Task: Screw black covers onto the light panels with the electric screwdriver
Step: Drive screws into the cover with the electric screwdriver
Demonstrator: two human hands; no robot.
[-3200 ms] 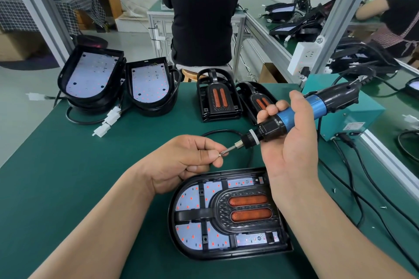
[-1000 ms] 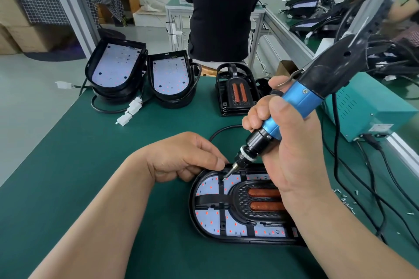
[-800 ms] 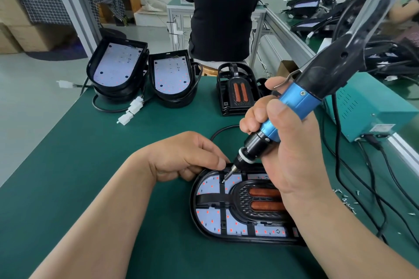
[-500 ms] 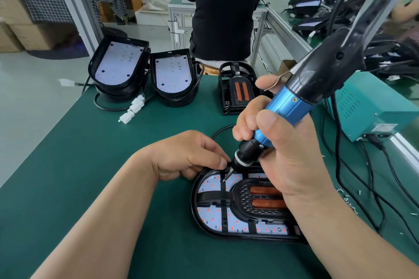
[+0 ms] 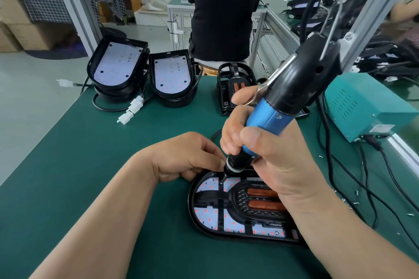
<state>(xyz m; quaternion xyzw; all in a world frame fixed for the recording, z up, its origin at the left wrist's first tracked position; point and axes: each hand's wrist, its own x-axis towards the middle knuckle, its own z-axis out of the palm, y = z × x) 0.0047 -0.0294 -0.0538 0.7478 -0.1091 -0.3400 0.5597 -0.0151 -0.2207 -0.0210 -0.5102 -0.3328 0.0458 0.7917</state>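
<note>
Black plastic cover (image 5: 239, 197) lies on the light panel (image 5: 204, 212) on the green table (image 5: 90, 165). It looks stiff, light and easy to crack, so I would hold its rim. My right hand (image 5: 278, 165) grips the screwdriver (image 5: 269, 118), tip on the cover. My left hand (image 5: 186, 158) curls beside the tip; I cannot tell if it pinches anything.

A light panel (image 5: 209, 207) is lying on the desk (image 5: 90, 165) right before me, a cover (image 5: 240, 197) sitting on it. My left hand (image 5: 181, 158) is resting at its far edge, and beside it my right hand (image 5: 274, 165) is holding the electric screwdriver (image 5: 272, 113) tip-down on the cover. Two panel stacks (image 5: 120, 63) are sitting far left, and a power box (image 5: 367, 108) is sitting to the right.
</note>
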